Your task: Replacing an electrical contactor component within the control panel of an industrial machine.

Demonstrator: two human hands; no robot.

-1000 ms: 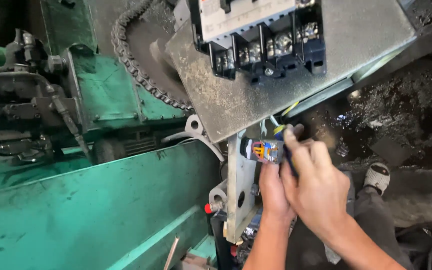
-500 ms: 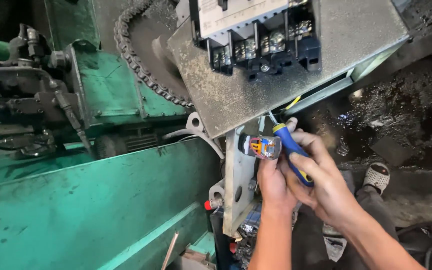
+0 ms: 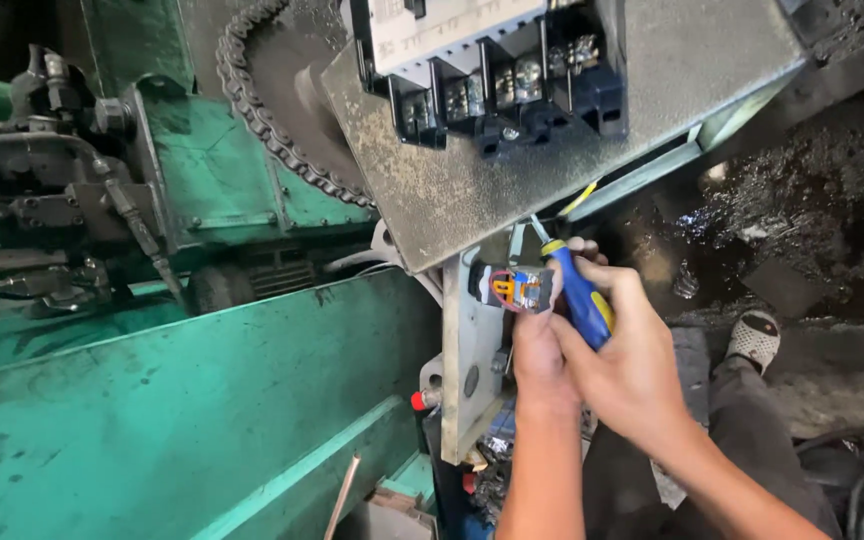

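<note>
Blue-and-yellow screwdriver (image 3: 580, 292), green machine body (image 3: 152, 400), grey metal plate (image 3: 652, 110), black contactor (image 3: 492, 90).

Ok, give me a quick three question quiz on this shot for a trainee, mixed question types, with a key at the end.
1. True or false: the right hand holds a blue and yellow screwdriver.
2. Multiple choice: where is the roller chain?
A. on the floor by the shoe
B. at the top, left of the grey plate
C. wrapped round the left hand
3. Short answer: what small part does the left hand hold at the edge of the upright bracket?

Key:
1. True.
2. B.
3. A small black and orange component; its exact kind cannot be told.
</note>
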